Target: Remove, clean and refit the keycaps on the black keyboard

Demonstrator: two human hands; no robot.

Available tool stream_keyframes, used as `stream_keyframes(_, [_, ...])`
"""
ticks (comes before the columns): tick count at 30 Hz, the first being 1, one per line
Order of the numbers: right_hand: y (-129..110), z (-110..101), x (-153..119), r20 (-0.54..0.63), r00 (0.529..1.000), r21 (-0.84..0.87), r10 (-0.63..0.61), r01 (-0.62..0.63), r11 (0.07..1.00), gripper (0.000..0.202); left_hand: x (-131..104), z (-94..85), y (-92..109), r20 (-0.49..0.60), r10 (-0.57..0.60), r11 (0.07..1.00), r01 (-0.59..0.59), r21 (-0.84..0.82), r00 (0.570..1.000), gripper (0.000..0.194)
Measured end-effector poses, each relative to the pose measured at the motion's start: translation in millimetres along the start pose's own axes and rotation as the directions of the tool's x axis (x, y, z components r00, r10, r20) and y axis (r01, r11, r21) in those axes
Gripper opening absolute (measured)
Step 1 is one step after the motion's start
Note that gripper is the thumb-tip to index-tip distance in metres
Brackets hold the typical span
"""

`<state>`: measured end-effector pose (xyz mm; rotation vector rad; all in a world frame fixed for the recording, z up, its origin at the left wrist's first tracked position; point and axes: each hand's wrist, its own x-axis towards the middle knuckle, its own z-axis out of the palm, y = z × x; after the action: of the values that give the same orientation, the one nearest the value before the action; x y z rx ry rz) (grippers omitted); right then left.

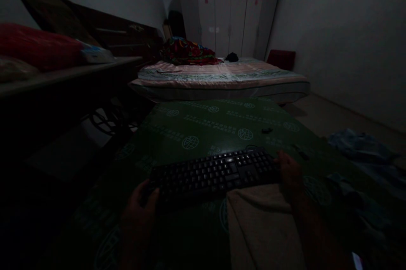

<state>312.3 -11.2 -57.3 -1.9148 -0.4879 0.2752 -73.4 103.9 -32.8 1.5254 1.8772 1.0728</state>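
Note:
A black keyboard [212, 173] lies across a green table cover [177, 134] printed with pale globes and writing. My left hand [141, 210] grips its left end, thumb on the near side and fingers at the far side. At the right end, my right hand [288, 170] has its fingers curled against the keyboard's edge. A folded beige cloth [263, 223] lies just in front of the keyboard, beside my right forearm. Past the keyboard sits a small black object [267, 130], and another dark one [303, 155] is to the right of it. The picture is dim.
Beyond the table stands a bed [222, 81] with a red patterned blanket [190, 52]. A shelf [120, 63] at the left holds a red bag [38, 45]. Bluish cloths [361, 147] are at the right. Pale wardrobes [228, 20] stand at the back.

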Motion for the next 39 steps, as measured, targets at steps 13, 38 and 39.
stream_keyframes(13, [2, 1, 0, 0.020, 0.999, 0.007, -0.027, 0.026, 1.000, 0.062, -2, -2.3, 7, -0.002, 0.019, 0.999, -0.019, 0.030, 1.000, 0.053])
stream_keyframes(38, [2, 1, 1, 0.002, 0.999, 0.007, -0.035, 0.035, 0.999, 0.063, 5, 0.4, -6, 0.003, 0.027, 0.999, -0.027, 0.032, 1.000, 0.061])
stream_keyframes(39, [3, 2, 1, 0.005, 1.000, 0.013, -0.030, 0.030, 0.999, 0.063, 6, 0.8, -7, 0.000, 0.032, 0.999, -0.032, 0.033, 0.999, 0.061])
